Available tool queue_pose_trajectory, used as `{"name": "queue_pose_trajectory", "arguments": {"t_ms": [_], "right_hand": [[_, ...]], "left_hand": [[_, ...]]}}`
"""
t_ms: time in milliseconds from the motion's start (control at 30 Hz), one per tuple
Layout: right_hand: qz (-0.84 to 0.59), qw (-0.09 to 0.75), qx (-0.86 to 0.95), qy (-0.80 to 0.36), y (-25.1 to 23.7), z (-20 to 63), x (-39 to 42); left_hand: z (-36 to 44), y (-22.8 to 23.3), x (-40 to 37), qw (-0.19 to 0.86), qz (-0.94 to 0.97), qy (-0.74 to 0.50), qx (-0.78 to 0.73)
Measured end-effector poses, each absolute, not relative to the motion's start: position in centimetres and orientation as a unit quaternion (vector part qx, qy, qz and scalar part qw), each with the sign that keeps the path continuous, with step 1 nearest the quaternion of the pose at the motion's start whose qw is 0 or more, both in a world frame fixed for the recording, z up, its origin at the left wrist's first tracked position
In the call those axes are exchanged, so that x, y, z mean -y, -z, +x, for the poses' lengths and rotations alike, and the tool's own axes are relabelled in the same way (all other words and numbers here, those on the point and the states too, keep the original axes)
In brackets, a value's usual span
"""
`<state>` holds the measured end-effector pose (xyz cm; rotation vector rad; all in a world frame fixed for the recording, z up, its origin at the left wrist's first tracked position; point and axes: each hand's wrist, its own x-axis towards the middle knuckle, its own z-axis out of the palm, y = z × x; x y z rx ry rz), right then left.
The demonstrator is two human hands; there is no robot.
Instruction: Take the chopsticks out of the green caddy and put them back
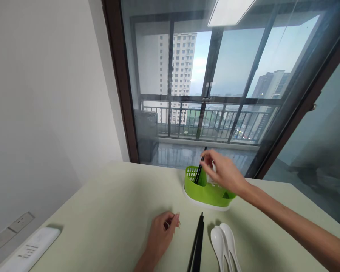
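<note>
A remote control is seen at the left edge of the pale surface, well apart from the green holder. Two white spoons and a bundle of black chopsticks, too close together to be counted, are laid near the front edge. One black chopstick, thin and tilted, is pinched by the right hand in the holder's left compartment. The left hand is rested loosely curled, with nothing held.

A green slotted caddy on a white base stands right of centre in the frame. One black chopstick leans tilted in its left compartment. Something white shows above the middle, too hidden to identify.
</note>
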<state>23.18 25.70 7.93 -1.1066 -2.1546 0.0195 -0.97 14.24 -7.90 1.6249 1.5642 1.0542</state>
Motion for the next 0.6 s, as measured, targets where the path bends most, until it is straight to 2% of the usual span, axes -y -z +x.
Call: {"name": "queue_pose_trajectory", "arguments": {"t_ms": [100,167,400,500,600], "right_hand": [[-0.249,0.172,0.953,-0.012,-6.2,22.8,-20.2],[-0.188,0.091,0.978,0.019,-4.2,22.6,-17.3],[-0.057,0.043,0.993,0.090,1.8,21.7,-12.4],[-0.054,0.005,0.996,0.076,3.2,21.1,-11.8],[-0.053,0.008,0.998,0.019,4.7,20.6,-11.5]], "left_hand": [[-1.0,7.7,-14.2,0.322,0.610,-0.406,-0.600],[-1.1,7.7,-14.2,0.325,0.611,-0.402,-0.600],[-1.1,7.6,-14.0,0.322,0.614,-0.396,-0.602],[-1.1,7.6,-13.9,0.325,0.612,-0.399,-0.601],[-1.1,7.7,-13.9,0.324,0.612,-0.399,-0.601]]}}
